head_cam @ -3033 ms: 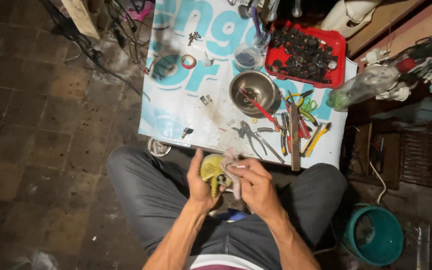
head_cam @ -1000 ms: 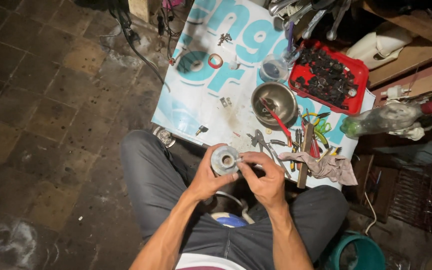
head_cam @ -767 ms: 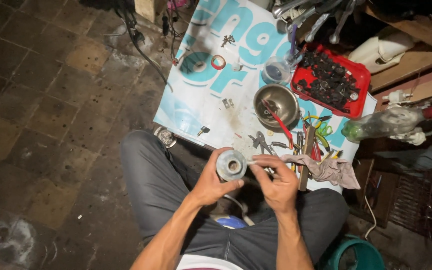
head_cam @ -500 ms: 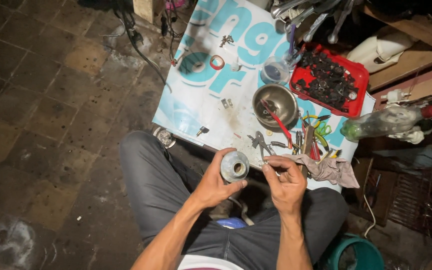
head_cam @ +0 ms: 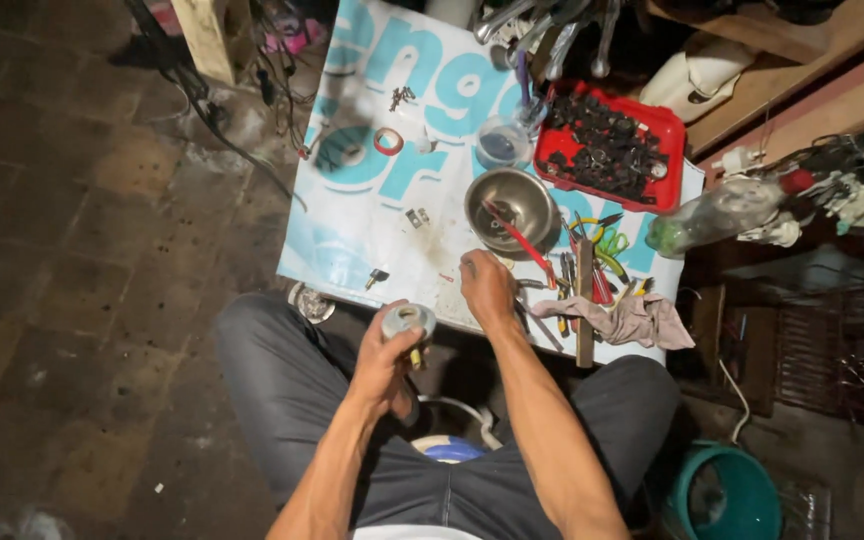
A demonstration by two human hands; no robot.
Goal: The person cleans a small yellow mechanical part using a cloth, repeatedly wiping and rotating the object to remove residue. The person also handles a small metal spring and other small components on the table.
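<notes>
Items counted on the printed banner sheet [head_cam: 372, 215]: one steel bowl [head_cam: 508, 203] near the sheet's middle; one red plastic tray [head_cam: 607, 150] at the far right corner, its small dark parts too many and too small to count; one clear cup [head_cam: 501, 142] beside the tray; one red tape ring [head_cam: 388, 141] toward the far edge; one rag [head_cam: 630, 320] at the near right corner; one wooden stick [head_cam: 584, 300]. Two hands were present: left hand [head_cam: 384, 355], holding one round metal part [head_cam: 408, 321], and right hand [head_cam: 487, 288].

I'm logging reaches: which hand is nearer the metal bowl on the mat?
Right. The right hand is just below-left of the metal bowl; the left hand is farther back, gripping a round metal part.
</notes>
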